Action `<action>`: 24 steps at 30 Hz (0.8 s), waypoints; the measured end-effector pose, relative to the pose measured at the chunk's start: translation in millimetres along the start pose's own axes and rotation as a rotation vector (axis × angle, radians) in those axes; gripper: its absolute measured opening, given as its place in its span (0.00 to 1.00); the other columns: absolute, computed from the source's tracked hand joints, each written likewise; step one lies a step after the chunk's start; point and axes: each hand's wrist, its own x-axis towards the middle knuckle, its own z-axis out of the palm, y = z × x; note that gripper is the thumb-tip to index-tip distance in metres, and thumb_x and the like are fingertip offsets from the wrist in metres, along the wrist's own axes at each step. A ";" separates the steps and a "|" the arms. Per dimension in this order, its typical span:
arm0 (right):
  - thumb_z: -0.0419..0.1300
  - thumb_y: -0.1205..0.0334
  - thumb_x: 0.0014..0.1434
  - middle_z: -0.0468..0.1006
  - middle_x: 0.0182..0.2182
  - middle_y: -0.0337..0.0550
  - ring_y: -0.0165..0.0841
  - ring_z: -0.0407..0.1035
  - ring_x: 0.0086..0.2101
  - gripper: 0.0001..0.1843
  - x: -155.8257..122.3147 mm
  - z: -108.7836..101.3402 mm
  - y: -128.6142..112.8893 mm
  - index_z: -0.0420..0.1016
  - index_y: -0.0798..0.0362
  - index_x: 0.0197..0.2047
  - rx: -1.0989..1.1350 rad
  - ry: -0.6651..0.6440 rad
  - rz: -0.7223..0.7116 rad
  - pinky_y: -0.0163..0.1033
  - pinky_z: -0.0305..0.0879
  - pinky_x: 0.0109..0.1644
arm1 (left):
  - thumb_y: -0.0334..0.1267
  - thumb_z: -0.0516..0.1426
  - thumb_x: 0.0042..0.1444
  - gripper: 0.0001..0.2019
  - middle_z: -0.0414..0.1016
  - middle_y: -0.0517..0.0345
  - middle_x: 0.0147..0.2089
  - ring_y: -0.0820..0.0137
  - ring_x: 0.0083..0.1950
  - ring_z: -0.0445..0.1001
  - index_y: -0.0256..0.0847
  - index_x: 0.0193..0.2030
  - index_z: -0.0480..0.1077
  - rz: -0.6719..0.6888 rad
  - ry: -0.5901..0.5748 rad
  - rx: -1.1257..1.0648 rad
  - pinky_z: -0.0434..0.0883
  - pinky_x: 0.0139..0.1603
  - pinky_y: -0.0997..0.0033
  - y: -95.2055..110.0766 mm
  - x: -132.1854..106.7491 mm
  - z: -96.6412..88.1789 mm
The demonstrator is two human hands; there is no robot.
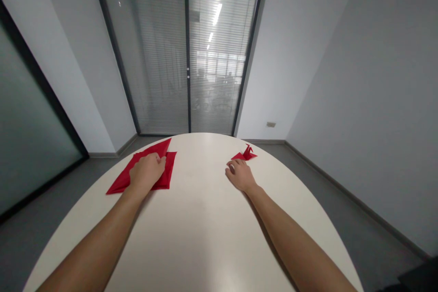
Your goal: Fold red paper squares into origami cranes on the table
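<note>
My left hand is closed over a small pile of flat red paper sheets on the left of the table, its thumb and fingers bent onto the paper. One sheet lies askew there, a corner pointing to the far edge; my hand covers part of it, and the exact grip is hidden. On the right stands a small folded red paper crane with pointed wings. Just in front of it rests my right hand, fingers loosely curled and a little apart, with nothing seen in them. Whether its fingertips touch the crane is unclear.
Both forearms lie across the round white table. Past its far edge is a glass partition with blinds. White walls stand on both sides, and a dark object shows at the lower right corner.
</note>
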 end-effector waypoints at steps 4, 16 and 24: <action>0.53 0.56 0.66 0.74 0.51 0.54 0.45 0.64 0.53 0.17 -3.0 0.9 -3.9 0.75 0.54 0.52 -0.011 -0.003 0.001 0.47 0.59 0.56 | 0.49 0.48 0.64 0.17 0.80 0.48 0.41 0.51 0.44 0.78 0.44 0.30 0.68 0.072 0.241 -0.076 0.73 0.41 0.55 19.9 -18.3 -24.5; 0.44 0.55 0.72 0.79 0.48 0.50 0.38 0.71 0.49 0.20 -34.4 -20.9 14.2 0.75 0.53 0.50 0.163 -0.086 -0.129 0.41 0.63 0.55 | 0.39 0.56 0.64 0.12 0.73 0.49 0.63 0.52 0.67 0.65 0.40 0.28 0.70 0.719 -0.086 -0.280 0.57 0.69 0.41 100.3 -117.3 45.9; 0.46 0.62 0.67 0.77 0.51 0.51 0.42 0.69 0.53 0.19 -51.6 -40.6 -3.3 0.72 0.53 0.54 0.390 0.275 -0.041 0.51 0.62 0.60 | 0.45 0.53 0.63 0.23 0.59 0.43 0.72 0.47 0.74 0.53 0.37 0.62 0.68 0.632 -0.151 -0.123 0.52 0.72 0.41 91.0 -113.7 71.5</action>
